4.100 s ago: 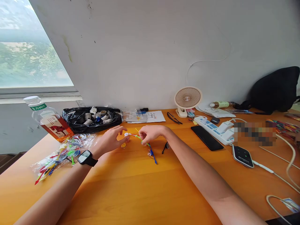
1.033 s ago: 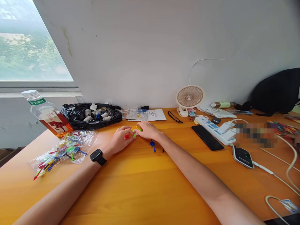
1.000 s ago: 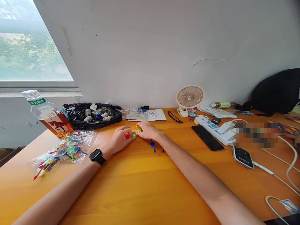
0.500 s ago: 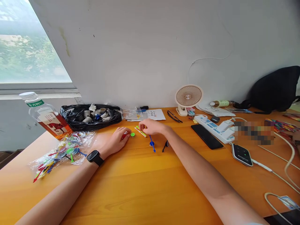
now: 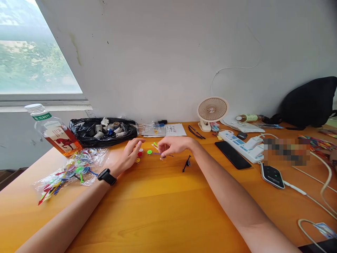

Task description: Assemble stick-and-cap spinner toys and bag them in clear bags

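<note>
My right hand pinches a blue arrow spinner; its thin pointer sticks out to both sides of the fingertips, and its middle is partly hidden. Close to the fingers of my left hand, which are stretched out and hold nothing, sit a red disc and a yellow disc. Between the two hands stands a green disc. White and yellow-green arrows lie partly behind my right hand. A black arrow spinner rests on the table below my right wrist.
On the left lie a clear bag of coloured spinners, a drink bottle and a black plastic bag. Toward the right are a fan, glasses, a black phone-like slab, a power strip and cables.
The blue spinner has been taken up off the table by my right hand, its pointer now turned sideways. My left hand has lifted and opened, uncovering the red and yellow discs.
</note>
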Available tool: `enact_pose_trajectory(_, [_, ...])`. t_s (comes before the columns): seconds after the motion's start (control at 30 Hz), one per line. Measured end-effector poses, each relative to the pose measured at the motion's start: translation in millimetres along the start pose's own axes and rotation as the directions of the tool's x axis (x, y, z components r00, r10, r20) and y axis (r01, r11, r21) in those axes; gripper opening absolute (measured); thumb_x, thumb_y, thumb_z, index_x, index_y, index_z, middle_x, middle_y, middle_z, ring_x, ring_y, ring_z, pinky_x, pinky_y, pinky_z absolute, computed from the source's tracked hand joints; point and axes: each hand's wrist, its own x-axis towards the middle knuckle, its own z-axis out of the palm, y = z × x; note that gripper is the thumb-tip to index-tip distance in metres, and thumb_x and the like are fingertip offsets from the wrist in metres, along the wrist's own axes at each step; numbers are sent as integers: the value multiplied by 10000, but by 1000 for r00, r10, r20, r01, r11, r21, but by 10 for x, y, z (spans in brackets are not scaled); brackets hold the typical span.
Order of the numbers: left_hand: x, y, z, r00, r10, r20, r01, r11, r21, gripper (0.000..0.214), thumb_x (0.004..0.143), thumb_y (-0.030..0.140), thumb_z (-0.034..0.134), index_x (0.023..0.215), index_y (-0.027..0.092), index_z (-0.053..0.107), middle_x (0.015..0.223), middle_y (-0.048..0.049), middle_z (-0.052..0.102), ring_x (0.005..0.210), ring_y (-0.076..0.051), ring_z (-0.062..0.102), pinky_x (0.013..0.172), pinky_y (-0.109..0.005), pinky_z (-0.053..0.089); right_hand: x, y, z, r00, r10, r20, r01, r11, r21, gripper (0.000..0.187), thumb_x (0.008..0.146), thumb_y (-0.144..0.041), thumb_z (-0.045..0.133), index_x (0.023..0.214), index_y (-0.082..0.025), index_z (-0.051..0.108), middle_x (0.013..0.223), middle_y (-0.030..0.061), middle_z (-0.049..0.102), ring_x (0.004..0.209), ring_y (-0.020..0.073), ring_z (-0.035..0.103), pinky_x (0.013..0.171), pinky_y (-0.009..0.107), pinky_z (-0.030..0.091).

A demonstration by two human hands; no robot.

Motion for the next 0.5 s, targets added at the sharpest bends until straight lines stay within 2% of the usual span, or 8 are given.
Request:
enact_pose_trajectory(0.07, [-4,138,-17,997,59,-52,-62,996,-65,380,1105,487,421,1196,230,685,1260,-92,710,1189,-259,654,1071,-453,513,33,-47,24,976,-70,-206,91,992,93,126,912,-249,717,886,-196,605,761,-11,705,623,128,621,600,248,472])
enact_pose_trajectory(0.13, [-9,285,-22,994,102,-38,-106,985,-134,319,1070,483,535,1194,233,689,1220,-90,729,1117,-250,694,957,-408,586,93,-104,73,913,-105,-395,191,964,186,131,956,-278,667,907,-204,571,720,-27,656,611,126,615,589,249,492])
enact_pose_trajectory(0.2, [-5,402,-16,990,133,-53,-140,976,-166,319,989,462,694,1212,235,682,1170,-88,741,1048,-244,721,863,-372,624,163,-163,130,855,-115,-506,286,918,275,143,965,-292,658,915,-206,555,727,-27,644,635,133,638,601,255,521])
enact_pose_trajectory(0.27, [11,467,-12,981,160,-112,-177,971,-163,313,947,410,762,1189,229,684,1113,-84,747,994,-233,734,842,-364,636,225,-210,183,836,-110,-538,341,872,351,140,938,-267,677,933,-204,552,736,-24,650,653,142,664,618,263,546])
enact_pose_trajectory(0.33, [33,490,-22,967,200,-157,-222,965,-139,225,955,362,752,1121,220,698,1114,-85,743,977,-222,737,870,-371,638,270,-238,227,837,-91,-540,350,846,402,148,891,-208,684,956,-203,551,729,-27,657,645,145,676,625,266,557])
enact_pose_trajectory(0.43, [57,487,-64,964,231,-128,-248,959,-134,157,956,317,739,1064,211,701,1133,-84,741,962,-210,740,870,-362,636,313,-247,285,847,-58,-529,320,850,419,179,835,-159,655,965,-208,542,715,-33,659,633,147,671,599,252,536])
enact_pose_trajectory(0.5, [58,482,-95,972,220,-82,-229,963,-139,155,944,306,743,1049,205,691,1064,-74,750,920,-204,739,835,-346,632,336,-235,317,856,-57,-513,296,869,397,174,825,-170,642,950,-215,530,694,-46,637,611,136,630,567,234,489])
